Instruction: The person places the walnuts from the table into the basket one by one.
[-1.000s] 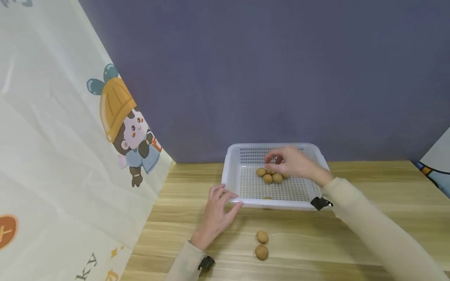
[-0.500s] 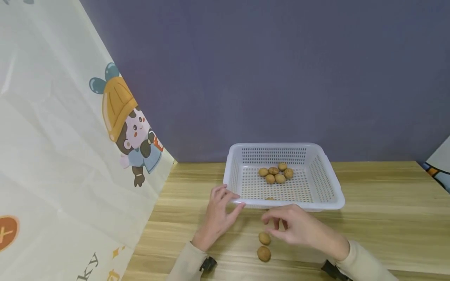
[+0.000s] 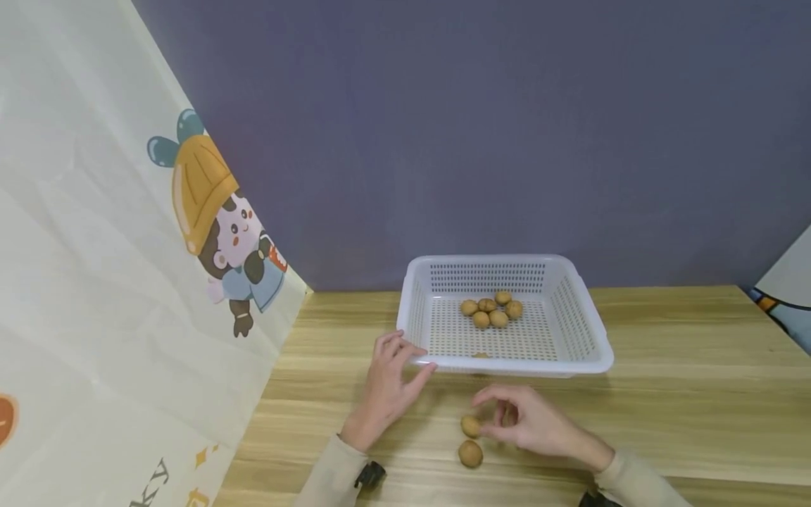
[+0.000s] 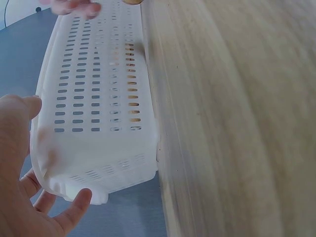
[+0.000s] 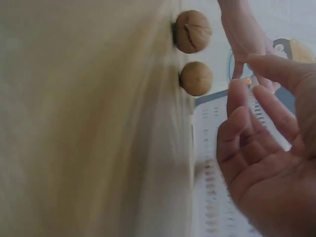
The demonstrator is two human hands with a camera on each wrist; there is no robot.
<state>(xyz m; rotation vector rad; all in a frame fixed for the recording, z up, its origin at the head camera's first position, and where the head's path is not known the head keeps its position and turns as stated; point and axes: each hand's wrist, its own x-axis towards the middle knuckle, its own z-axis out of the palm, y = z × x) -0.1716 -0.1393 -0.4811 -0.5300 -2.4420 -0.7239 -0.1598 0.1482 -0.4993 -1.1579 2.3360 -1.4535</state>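
Observation:
A white perforated plastic basket [image 3: 507,365] stands on the wooden table, with several walnuts [image 3: 498,319] grouped inside. My left hand [image 3: 388,391] grips its front left corner; in the left wrist view the thumb lies outside the rim, and other fingers reach round the end. Two walnuts lie on the table in front of the basket, a nearer walnut [image 3: 470,454] and a farther walnut [image 3: 470,425]. Just right of the farther one is my right hand [image 3: 529,422], thumb and forefinger apart. The right wrist view shows a gap between that hand [image 5: 276,143] and both walnuts [image 5: 196,79].
A dark blue-grey panel [image 3: 481,141] rises behind the basket at the back of the table [image 3: 684,394]. On the left hangs a white sheet [image 3: 82,246] with a printed cartoon figure. Part of another printed sheet [image 3: 786,289] shows at the right.
My right hand has come out of the basket toward me and down beside the farther loose walnut. The left hand keeps its place on the basket corner.

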